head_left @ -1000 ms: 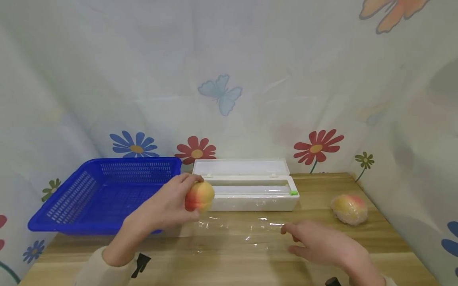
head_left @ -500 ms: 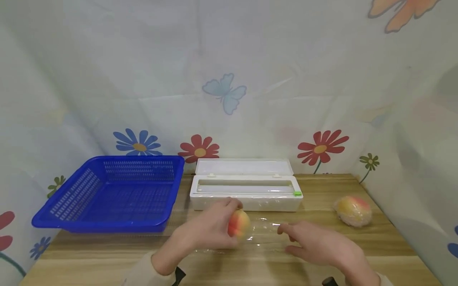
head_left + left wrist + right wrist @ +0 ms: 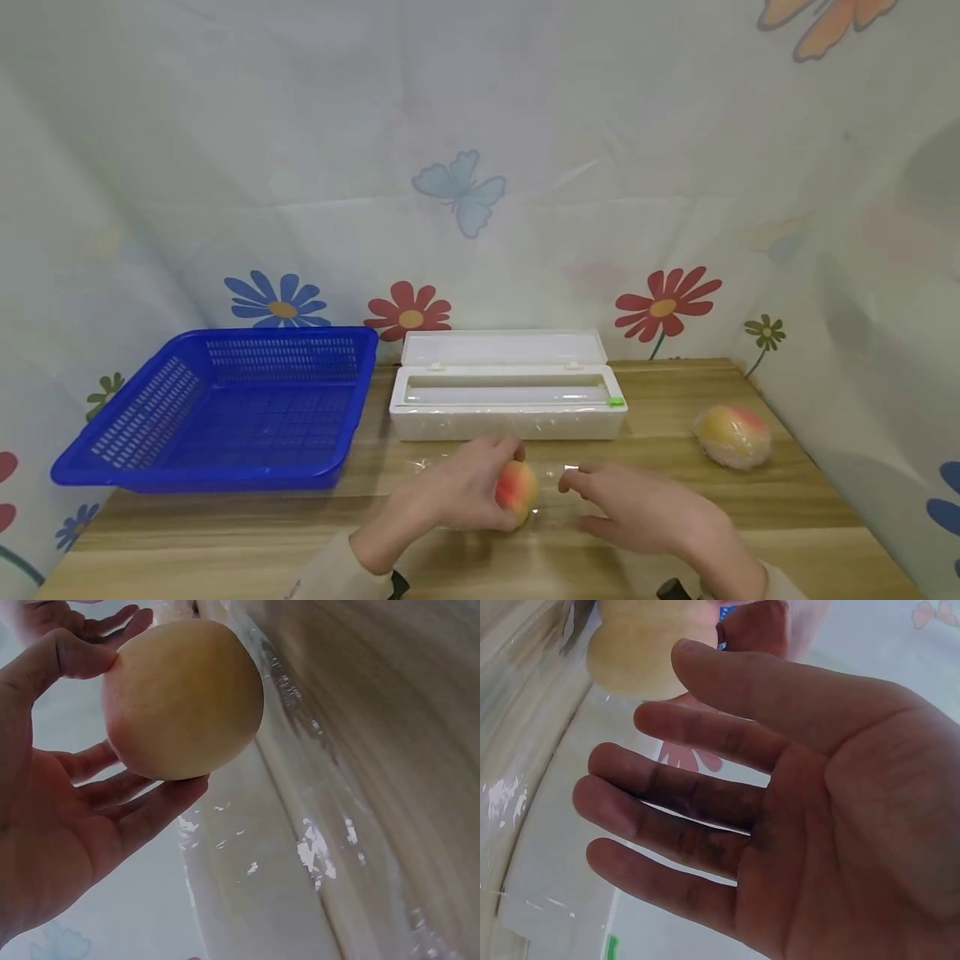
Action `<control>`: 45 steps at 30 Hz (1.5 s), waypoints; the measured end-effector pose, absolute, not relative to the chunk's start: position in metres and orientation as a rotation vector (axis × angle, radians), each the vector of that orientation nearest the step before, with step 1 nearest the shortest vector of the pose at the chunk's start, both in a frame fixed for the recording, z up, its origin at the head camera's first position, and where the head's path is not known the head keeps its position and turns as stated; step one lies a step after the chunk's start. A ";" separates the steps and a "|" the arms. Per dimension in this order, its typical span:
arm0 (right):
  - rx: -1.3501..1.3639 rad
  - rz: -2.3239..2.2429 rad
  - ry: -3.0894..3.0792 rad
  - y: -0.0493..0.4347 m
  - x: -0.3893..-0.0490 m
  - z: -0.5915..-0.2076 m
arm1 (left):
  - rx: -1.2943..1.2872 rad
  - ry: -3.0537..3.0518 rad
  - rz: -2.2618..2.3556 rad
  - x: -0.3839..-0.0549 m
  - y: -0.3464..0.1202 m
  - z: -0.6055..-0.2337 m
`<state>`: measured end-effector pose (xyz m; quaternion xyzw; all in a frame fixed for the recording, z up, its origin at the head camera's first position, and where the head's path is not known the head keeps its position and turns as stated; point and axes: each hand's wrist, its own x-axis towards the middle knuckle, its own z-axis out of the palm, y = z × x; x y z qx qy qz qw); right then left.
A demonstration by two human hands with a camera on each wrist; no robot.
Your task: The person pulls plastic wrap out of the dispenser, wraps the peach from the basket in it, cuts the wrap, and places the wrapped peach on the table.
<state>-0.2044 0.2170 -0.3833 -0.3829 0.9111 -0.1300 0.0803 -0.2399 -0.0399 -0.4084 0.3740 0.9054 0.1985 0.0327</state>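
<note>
A yellow and red peach [image 3: 517,490] is gripped between the thumb and fingers of my left hand [image 3: 468,487], low over the middle of the table. In the left wrist view the peach [image 3: 187,701] shows its pale yellow side. Beneath it spreads a sheet of clear plastic wrap [image 3: 551,477], with shiny creases, reaching forward to the white wrap box. To the right of the peach my right hand [image 3: 645,508] hovers with relaxed fingers and holds nothing. Its palm [image 3: 817,795] faces the peach in the right wrist view.
The white cling film box [image 3: 506,423] stands at the back with its lid raised, a roll inside and a green slider [image 3: 616,402] at its right end. A blue plastic basket [image 3: 247,482] sits on the left. A second peach [image 3: 733,437], wrapped in film, lies on the right.
My left hand has carried the peach from in front of the box's left end rightward and down over the plastic wrap. My right hand has shifted slightly left.
</note>
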 end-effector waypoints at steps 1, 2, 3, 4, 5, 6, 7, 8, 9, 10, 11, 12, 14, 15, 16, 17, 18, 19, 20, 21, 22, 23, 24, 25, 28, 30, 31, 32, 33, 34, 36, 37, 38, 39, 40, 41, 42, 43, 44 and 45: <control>-1.156 -0.382 2.734 0.215 -0.204 -0.382 | 1.147 2.784 0.615 -0.241 -0.040 -0.410; -1.167 -0.373 2.743 0.213 -0.205 -0.382 | 1.141 2.779 0.622 -0.241 -0.040 -0.411; -1.178 -0.368 2.752 0.210 -0.205 -0.381 | 1.139 2.775 0.628 -0.242 -0.040 -0.412; -1.192 -0.360 2.765 0.208 -0.205 -0.380 | 1.133 2.767 0.642 -0.242 -0.041 -0.414; -1.207 -0.356 2.780 0.205 -0.206 -0.379 | 1.135 2.756 0.655 -0.243 -0.041 -0.415; -1.218 -0.349 2.799 0.203 -0.206 -0.378 | 1.138 2.743 0.669 -0.243 -0.042 -0.416; -1.229 -0.345 2.818 0.201 -0.207 -0.378 | 1.146 2.726 0.684 -0.243 -0.042 -0.417; -1.236 -0.343 2.833 0.199 -0.208 -0.377 | 1.155 2.714 0.689 -0.243 -0.043 -0.418; -1.243 -0.339 2.852 0.197 -0.209 -0.377 | 1.164 2.703 0.692 -0.243 -0.043 -0.419; -1.245 -0.337 2.866 0.195 -0.209 -0.377 | 1.167 2.693 0.692 -0.242 -0.044 -0.419; -1.241 -0.335 2.878 0.193 -0.210 -0.378 | 1.171 2.684 0.688 -0.242 -0.045 -0.419; -1.231 -0.333 2.883 0.192 -0.210 -0.378 | 1.168 2.681 0.676 -0.242 -0.045 -0.419; -1.228 -0.329 2.890 0.190 -0.211 -0.379 | 1.171 2.681 0.650 -0.242 -0.046 -0.419; -1.230 -0.321 2.894 0.188 -0.212 -0.381 | 1.169 2.684 0.640 -0.243 -0.046 -0.419; -1.237 -0.314 2.895 0.187 -0.212 -0.382 | 1.167 2.687 0.628 -0.242 -0.047 -0.419; -1.245 -0.315 2.895 0.186 -0.212 -0.384 | 1.170 2.694 0.612 -0.242 -0.047 -0.419; -1.256 -0.320 2.894 0.185 -0.212 -0.386 | 1.174 2.701 0.598 -0.242 -0.047 -0.418; -1.270 -0.328 2.895 0.185 -0.212 -0.387 | 1.176 2.708 0.589 -0.243 -0.047 -0.418; -1.283 -0.336 2.899 0.184 -0.212 -0.389 | 1.172 2.716 0.580 -0.243 -0.048 -0.418; -1.295 -0.356 2.903 0.183 -0.212 -0.391 | 1.162 2.721 0.576 -0.242 -0.049 -0.417; -1.308 -0.379 2.908 0.183 -0.212 -0.392 | 1.151 2.724 0.575 -0.242 -0.050 -0.416; -1.318 -0.412 2.913 0.182 -0.211 -0.393 | 1.130 2.728 0.570 -0.242 -0.052 -0.415; -1.332 -0.440 2.921 0.182 -0.211 -0.394 | 1.099 2.730 0.563 -0.241 -0.054 -0.414; -1.346 -0.465 2.931 0.181 -0.210 -0.395 | 1.056 2.734 0.554 -0.240 -0.057 -0.413; -1.369 -0.509 2.956 0.179 -0.210 -0.396 | 0.932 2.763 0.477 -0.236 -0.064 -0.412; -1.349 -0.502 2.970 0.178 -0.209 -0.396 | 0.864 2.785 0.385 -0.234 -0.068 -0.411; -1.320 -0.488 2.974 0.178 -0.209 -0.395 | 0.836 2.789 0.346 -0.233 -0.070 -0.410; -1.286 -0.468 2.974 0.179 -0.209 -0.395 | 0.824 2.790 0.309 -0.232 -0.072 -0.410; -1.239 -0.452 2.966 0.180 -0.209 -0.395 | 0.817 2.787 0.272 -0.231 -0.073 -0.410; -1.191 -0.436 2.955 0.182 -0.209 -0.395 | 0.808 2.779 0.253 -0.230 -0.074 -0.410; -1.094 -0.412 2.921 0.185 -0.208 -0.397 | 0.812 2.766 0.239 -0.229 -0.076 -0.411; -1.060 -0.393 2.897 0.186 -0.208 -0.399 | 0.833 2.766 0.233 -0.229 -0.077 -0.411; -1.040 -0.365 2.877 0.187 -0.208 -0.401 | 0.860 2.771 0.231 -0.230 -0.078 -0.412; -1.024 -0.334 2.856 0.188 -0.208 -0.404 | 0.889 2.780 0.228 -0.230 -0.079 -0.412; -1.012 -0.304 2.839 0.188 -0.207 -0.407 | 0.925 2.788 0.231 -0.231 -0.079 -0.413; -1.008 -0.264 2.828 0.189 -0.207 -0.410 | 0.962 2.797 0.230 -0.231 -0.080 -0.413; -1.008 -0.233 2.817 0.189 -0.207 -0.412 | 0.992 2.806 0.227 -0.232 -0.081 -0.414; -1.008 -0.199 2.814 0.188 -0.207 -0.415 | 1.014 2.811 0.232 -0.233 -0.081 -0.415; -1.003 -0.176 2.815 0.187 -0.207 -0.417 | 1.031 2.815 0.235 -0.233 -0.081 -0.415; -1.013 -0.163 2.826 0.187 -0.207 -0.419 | 1.039 2.816 0.239 -0.234 -0.082 -0.415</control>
